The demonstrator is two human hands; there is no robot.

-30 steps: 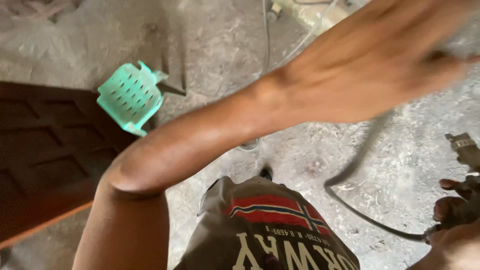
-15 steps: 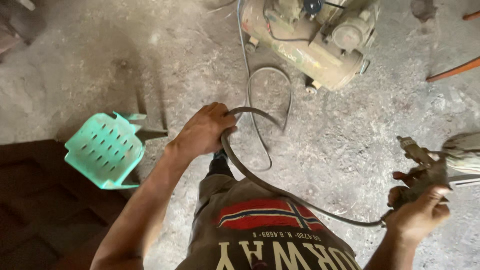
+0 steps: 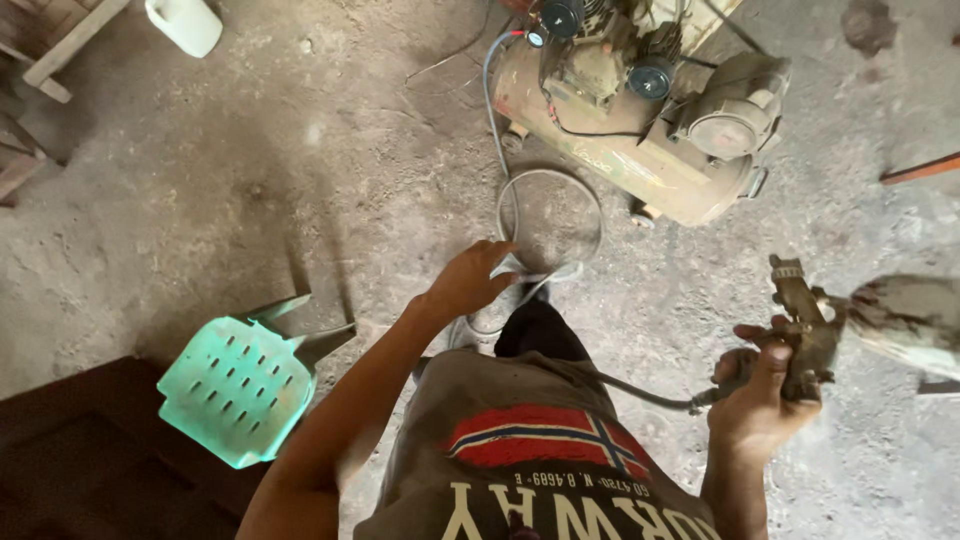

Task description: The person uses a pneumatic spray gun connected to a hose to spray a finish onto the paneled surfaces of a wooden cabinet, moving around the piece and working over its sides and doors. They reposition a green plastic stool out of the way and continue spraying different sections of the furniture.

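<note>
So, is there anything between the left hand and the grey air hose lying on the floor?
Nothing visible stands between them: the left hand is already at the thin grey air hose, its fingers on the loop on the dusty concrete floor. The right hand holds a grimy metal spray gun.

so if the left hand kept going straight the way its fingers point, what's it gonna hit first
Probably the hose loop on the floor: the left hand already touches the hose near its lower edge, fingers pointing up and right in the picture. Past the loop sits the air compressor. Depth is hard to judge from above.
</note>
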